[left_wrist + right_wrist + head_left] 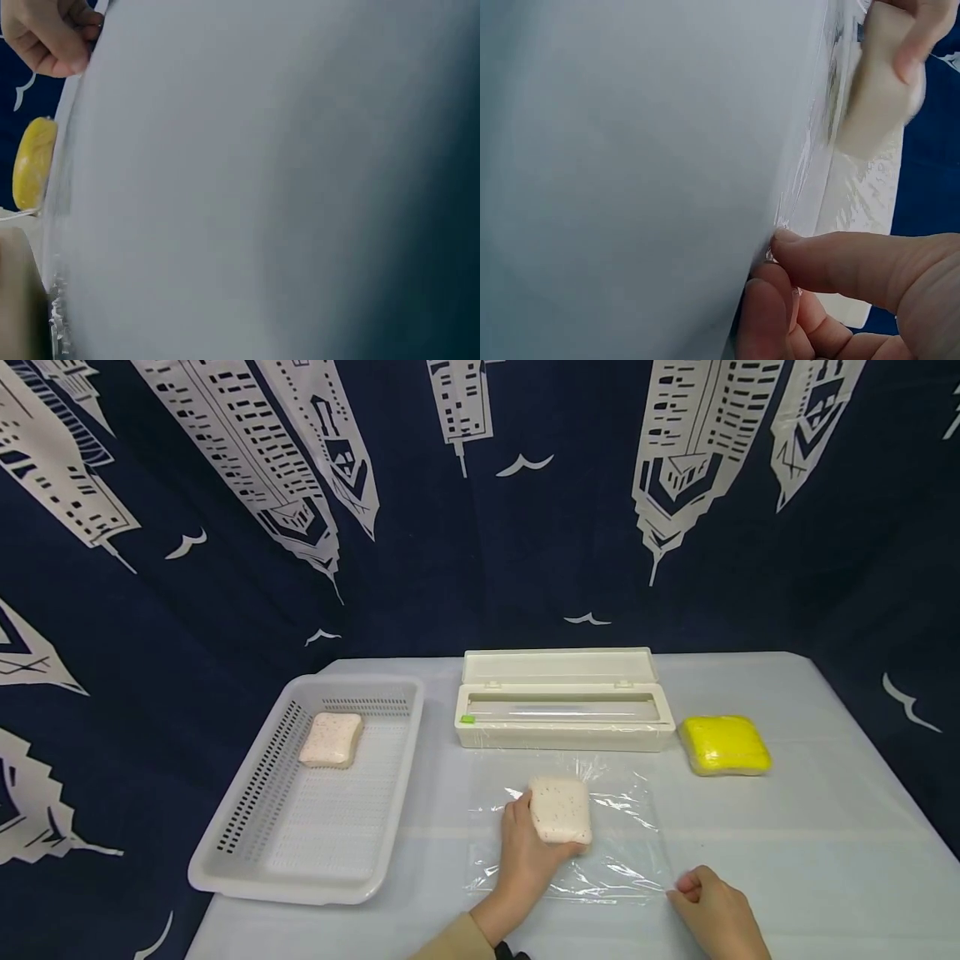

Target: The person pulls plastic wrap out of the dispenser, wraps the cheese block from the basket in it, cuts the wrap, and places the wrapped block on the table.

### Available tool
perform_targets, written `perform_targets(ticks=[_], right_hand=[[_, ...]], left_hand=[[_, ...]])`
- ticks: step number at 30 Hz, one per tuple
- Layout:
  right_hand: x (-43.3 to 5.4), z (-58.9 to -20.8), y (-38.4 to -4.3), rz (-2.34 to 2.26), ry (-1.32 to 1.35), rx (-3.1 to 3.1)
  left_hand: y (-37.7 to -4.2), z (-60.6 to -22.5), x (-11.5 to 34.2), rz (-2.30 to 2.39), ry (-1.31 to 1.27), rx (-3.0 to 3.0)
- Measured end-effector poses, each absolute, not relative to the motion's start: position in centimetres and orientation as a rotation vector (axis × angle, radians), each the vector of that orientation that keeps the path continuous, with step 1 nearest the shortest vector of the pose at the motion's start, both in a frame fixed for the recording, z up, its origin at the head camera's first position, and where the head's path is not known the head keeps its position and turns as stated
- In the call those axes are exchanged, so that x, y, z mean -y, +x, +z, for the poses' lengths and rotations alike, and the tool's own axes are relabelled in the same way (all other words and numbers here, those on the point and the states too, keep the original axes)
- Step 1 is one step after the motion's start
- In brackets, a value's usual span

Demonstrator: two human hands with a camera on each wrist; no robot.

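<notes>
My left hand (525, 852) grips a cream, speckled, rounded block (561, 810), fingers at its left side and thumb along its near edge. In the right wrist view the block (885, 82) appears raised above a sheet of clear plastic wrap (622, 852) spread on the table. My right hand (716, 910) pinches the sheet's near right corner between thumb and fingers, seen closely in the right wrist view. Behind the sheet stands a white wrap dispenser (566, 737) with its lid up; the film runs out over its front.
On the left a white perforated basket (330, 835) holds another cream block (332, 739), which looks wrapped. To the right of the dispenser lies a yellow block (724, 745) in shiny film. A dark blue cloth (480, 568) with printed buildings hangs behind the white table (825, 827).
</notes>
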State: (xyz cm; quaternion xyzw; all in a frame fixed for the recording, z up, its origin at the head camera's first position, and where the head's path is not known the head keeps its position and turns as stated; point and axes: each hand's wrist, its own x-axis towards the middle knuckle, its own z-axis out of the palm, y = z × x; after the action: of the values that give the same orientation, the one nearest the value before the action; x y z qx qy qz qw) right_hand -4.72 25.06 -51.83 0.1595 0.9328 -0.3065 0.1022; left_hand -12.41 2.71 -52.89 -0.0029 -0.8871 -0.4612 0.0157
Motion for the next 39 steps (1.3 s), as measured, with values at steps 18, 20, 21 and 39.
perform_targets(ticks=[18,20,21,39], right_hand=[[-24.8,-51.9,-4.8,-0.896,0.465,-2.724],[-24.9,-51.9,-4.8,-0.896,0.463,-2.721],[-24.9,-51.9,-4.8,-0.898,0.460,-2.719],[-25.3,-51.4,-4.6,-0.893,0.438,-2.749]], left_hand=[[-11.4,-52.7,-1.8,-1.584,-0.069,2.859],[-11.4,-52.2,-1.0,-1.580,-0.079,2.871],[-11.5,-51.9,-0.4,-1.565,-0.095,2.874],[-11.1,-50.7,10.3,-0.775,-0.879,2.892]])
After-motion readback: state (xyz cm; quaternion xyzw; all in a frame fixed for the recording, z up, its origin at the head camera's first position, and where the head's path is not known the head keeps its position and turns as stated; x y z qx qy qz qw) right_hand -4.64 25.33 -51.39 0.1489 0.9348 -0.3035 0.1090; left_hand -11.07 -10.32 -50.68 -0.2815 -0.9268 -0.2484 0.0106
